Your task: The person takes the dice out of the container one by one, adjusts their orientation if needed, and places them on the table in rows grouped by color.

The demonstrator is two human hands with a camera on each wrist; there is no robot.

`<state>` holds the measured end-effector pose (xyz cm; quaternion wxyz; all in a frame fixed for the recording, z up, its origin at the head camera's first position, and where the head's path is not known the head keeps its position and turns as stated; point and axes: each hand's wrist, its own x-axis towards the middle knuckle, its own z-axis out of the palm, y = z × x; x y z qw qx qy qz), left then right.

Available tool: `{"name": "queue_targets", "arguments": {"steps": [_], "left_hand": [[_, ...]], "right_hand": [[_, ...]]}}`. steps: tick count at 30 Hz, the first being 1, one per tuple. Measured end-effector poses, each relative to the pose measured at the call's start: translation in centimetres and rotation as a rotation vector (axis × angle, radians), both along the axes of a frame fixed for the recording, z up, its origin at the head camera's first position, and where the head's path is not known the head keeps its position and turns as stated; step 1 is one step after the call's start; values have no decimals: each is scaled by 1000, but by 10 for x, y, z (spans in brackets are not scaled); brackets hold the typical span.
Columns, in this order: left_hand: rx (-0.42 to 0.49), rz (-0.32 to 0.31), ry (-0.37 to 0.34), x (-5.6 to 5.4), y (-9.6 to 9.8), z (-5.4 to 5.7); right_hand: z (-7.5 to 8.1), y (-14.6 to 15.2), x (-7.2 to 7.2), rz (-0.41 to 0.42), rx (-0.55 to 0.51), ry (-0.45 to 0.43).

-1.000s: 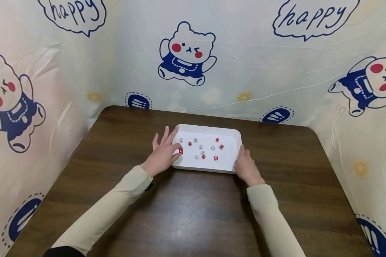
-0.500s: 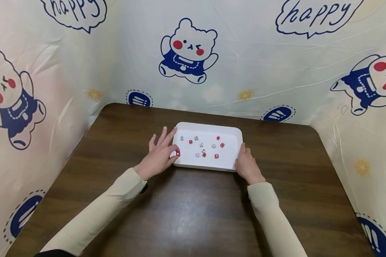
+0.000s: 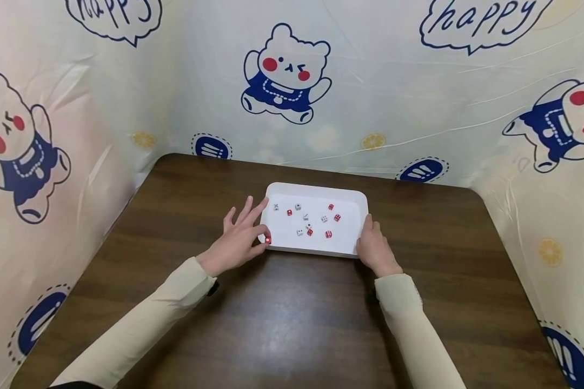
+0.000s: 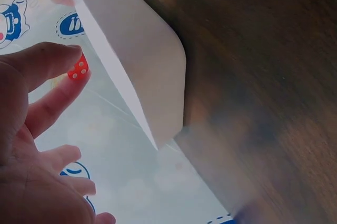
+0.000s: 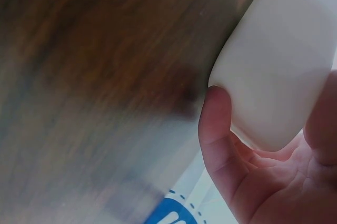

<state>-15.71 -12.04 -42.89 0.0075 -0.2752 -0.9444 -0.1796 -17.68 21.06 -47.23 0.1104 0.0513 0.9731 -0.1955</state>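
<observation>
Between thumb and index finger, my left hand [image 3: 233, 242] pinches a red die [image 4: 78, 69] with white pips. It is at the near left corner of a white rectangular tray [image 3: 316, 190]; the other fingers are spread. My right hand [image 3: 376, 248] grips the tray's right end near its front corner; in the right wrist view, fingers [image 5: 215, 113] wrap round the white wall. Inside the tray lie several loose red and white dice, among them a red die [image 3: 328, 234] and a white die [image 3: 276, 207]. A red die and a white die sit close together near the middle.
The tray stands toward the back of a dark brown wooden table [image 3: 282, 319]. A pale curtain [image 3: 194, 70] printed with bears and lettering surrounds the table at the back and both sides.
My left hand has moved left and nearer, carrying the red die from inside the tray to its near left corner. The right hand keeps its grip on the tray. The head view tilts down slightly.
</observation>
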Motion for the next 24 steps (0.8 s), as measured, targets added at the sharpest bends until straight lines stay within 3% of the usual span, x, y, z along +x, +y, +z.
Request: {"name": "queue_targets", "arguments": {"steps": [11, 24], "left_hand": [[-29, -30, -12, 7, -4, -3], [-51, -60, -16, 15, -7, -17]], "right_hand": [[3, 0, 0, 2, -3, -11], [4, 0, 0, 9, -16, -16]]}}
